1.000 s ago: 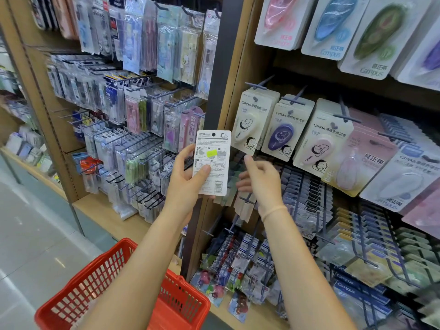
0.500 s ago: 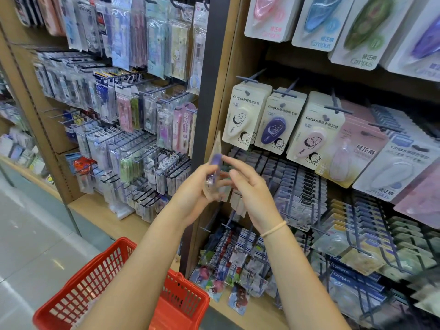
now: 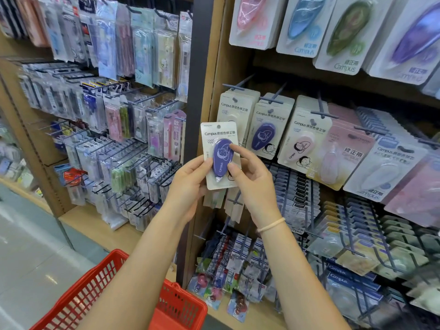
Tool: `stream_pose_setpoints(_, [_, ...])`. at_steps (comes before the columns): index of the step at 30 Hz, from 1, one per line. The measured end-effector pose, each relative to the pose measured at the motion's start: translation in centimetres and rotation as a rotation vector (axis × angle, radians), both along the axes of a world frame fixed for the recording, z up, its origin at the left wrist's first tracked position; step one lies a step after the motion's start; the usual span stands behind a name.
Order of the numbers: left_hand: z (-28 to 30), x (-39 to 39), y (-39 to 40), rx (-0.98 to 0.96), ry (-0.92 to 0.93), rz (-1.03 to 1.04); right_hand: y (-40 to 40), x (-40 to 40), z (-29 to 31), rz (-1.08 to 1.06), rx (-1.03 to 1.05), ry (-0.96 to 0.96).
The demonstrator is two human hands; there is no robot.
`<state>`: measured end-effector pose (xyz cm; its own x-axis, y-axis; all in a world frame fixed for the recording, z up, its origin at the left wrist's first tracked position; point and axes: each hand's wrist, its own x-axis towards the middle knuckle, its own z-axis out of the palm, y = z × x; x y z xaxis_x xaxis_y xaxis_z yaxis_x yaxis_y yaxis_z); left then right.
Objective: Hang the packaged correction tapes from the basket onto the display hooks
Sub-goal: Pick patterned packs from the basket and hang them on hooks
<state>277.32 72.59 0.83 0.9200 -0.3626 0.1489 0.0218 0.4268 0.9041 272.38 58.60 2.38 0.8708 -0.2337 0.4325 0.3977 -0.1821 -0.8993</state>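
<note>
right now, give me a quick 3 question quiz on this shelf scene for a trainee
1. True or false: the purple correction tape pack already hangs on a hook.
2. Multiple choice: where does the same purple design hang? A) the hook with the purple pack, just right of the held one; B) the top row of large packs; C) the red basket.
3. Fill in: the left hand and right hand both ____ the pack.

Key
1. False: it is held in front of the shelf, printed face toward the camera, its hang hole free.
2. A.
3. Hold: the left grips the left edge, the right pinches the blister.
</note>
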Motion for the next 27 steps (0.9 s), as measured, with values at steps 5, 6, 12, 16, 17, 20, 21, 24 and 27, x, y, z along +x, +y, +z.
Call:
stream_pose_setpoints(5, [1.1,0.2,-2.3,0.088,-0.096,0.006,-1.7,-0.5,0.4,-0.149,-0.004,-0.09])
stream_pose_setpoints(6, [1.6,0.3,-3.0,0.099,-0.11,0.0,-2.2,-0.6,0.6,-0.176,0.003,-0.101])
stream_pose_setpoints(12, [3.8,0.8,-5.5,0.172,-0.227,-0.008,-4.5,-0.3,1.9,-0.296,-0.108,-0.16])
stream_pose_setpoints(16, [3.4,0.5,-5.4,0.163,-0.269,-0.005,-4.8,-0.6,1.1,-0.341,-0.192,-0.185])
stream_pose_setpoints(17, [3.3,0.5,-5.4,0.16,-0.275,-0.004,-4.8,-0.7,1.0,-0.347,-0.197,-0.194])
stream_pose_setpoints(20, [3.5,0.6,-5.5,0.163,-0.285,0.005,-4.8,-0.5,1.4,-0.372,-0.229,-0.21])
stream_pose_setpoints(21, [3.7,0.7,-5.6,0.166,-0.287,0.009,-4.9,-0.4,1.6,-0.38,-0.241,-0.207])
stream_pose_setpoints(24, [4.4,1.1,-5.8,0.186,-0.289,0.024,-5.2,0.1,2.3,-0.413,-0.285,-0.184])
stream_pose_setpoints(27, [4.8,1.4,-6.1,0.207,-0.272,0.035,-5.4,0.4,2.7,-0.425,-0.348,-0.156])
